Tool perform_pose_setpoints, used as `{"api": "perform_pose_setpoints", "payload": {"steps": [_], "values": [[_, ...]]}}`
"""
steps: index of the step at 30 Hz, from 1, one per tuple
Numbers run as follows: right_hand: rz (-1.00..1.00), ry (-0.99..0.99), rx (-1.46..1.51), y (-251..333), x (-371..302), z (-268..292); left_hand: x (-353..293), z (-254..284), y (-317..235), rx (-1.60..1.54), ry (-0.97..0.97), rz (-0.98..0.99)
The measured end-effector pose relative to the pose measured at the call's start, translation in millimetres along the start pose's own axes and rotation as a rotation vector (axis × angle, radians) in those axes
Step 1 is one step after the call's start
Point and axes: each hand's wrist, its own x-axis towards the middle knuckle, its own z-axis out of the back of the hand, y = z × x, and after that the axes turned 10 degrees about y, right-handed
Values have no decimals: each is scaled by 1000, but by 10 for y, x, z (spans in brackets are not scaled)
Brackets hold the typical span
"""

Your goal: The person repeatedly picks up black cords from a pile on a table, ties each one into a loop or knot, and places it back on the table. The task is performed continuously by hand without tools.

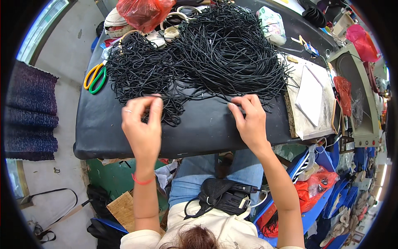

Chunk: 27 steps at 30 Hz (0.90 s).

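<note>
A big heap of long black cords [232, 54] spreads over the black padded table. Left of it lies a smaller, curlier pile of black cords [139, 68]. At the near edge of that curly pile, my left hand [143, 122] is closed with thumb and fingertips pinched on a black cord, the tips slightly blurred. My right hand [252, 122] pinches a black cord in front of the big heap, thumb against fingers. Between the two hands a few black cords [199, 98] run across the table; whether both hands grip the same one, I cannot tell.
Scissors [96, 78] with yellow and green handles lie at the table's left edge. Behind the cords sit a red plastic bag [145, 12] and a white package [271, 25]. A board [309, 97] with white sheets lies on the right, beside a grey metal cabinet [360, 95].
</note>
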Motion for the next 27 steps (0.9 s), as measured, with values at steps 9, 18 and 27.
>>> {"api": "perform_pose_setpoints", "payload": {"steps": [9, 18, 27], "values": [[212, -27, -331, -110, -24, -65, -263, -303, -268, 186, 183, -484], [291, -56, -492, -262, 54, 134, -441, -514, -303, 63, 346, -426], [408, 69, -204, 153, -227, 349, -416, -406, -358, 52, 562, -232]]}}
